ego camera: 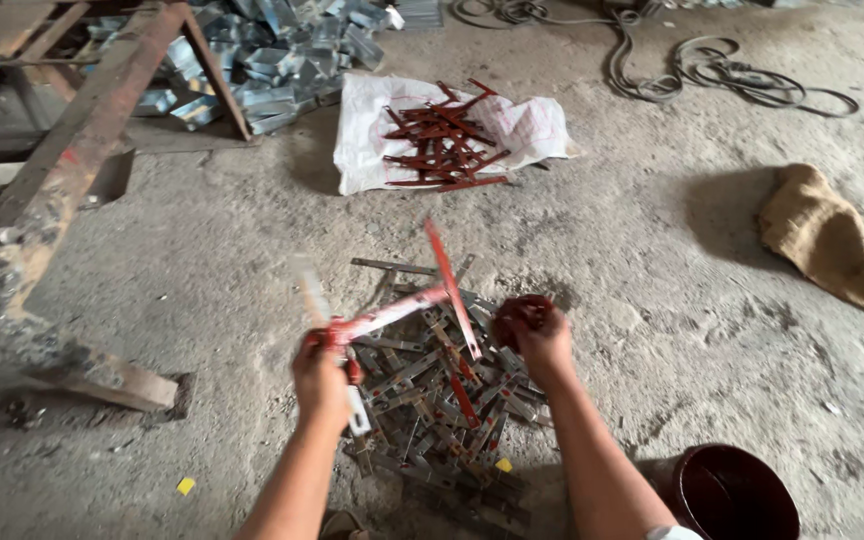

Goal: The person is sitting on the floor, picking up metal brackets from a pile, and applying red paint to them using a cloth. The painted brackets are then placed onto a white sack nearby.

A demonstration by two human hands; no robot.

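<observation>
A view from above onto a person's two bare arms reaching down over a dusty concrete floor (pixel 652 260). The left hand (pixel 322 375) has its fingers clenched around a few flat metal strips (pixel 392 312), freshly coated red and blurred by motion; one red strip (pixel 449 285) angles up and away from the fingers, and a paler, unpainted strip (pixel 314 295) sticks out beside it. The right hand (pixel 542 335) has its fingers closed around a dark red, paint-soaked rag or sponge (pixel 520 312), held just beside the far ends of the strips.

Directly below both hands lies a heap of bare grey metal strips (pixel 442 410), with one or two red ones mixed in. Well beyond the fingers, a white sack (pixel 522 125) is spread flat on the floor, carrying a smaller pile of red-painted strips (pixel 442 140). Close to the right elbow stands a dark round bucket (pixel 732 495), its inside dark red.

Judging by the two piles, the painting looks less than half done — the grey heap under the hands appears larger than the red pile on the sack.

Further off: a rusty metal frame (pixel 82 140) to the left of the hands, a mound of shiny galvanised brackets (pixel 272 55) behind it, coiled cables (pixel 712 70) at the far right, and a crumpled burlap cloth (pixel 832 240) out past the right hand.
</observation>
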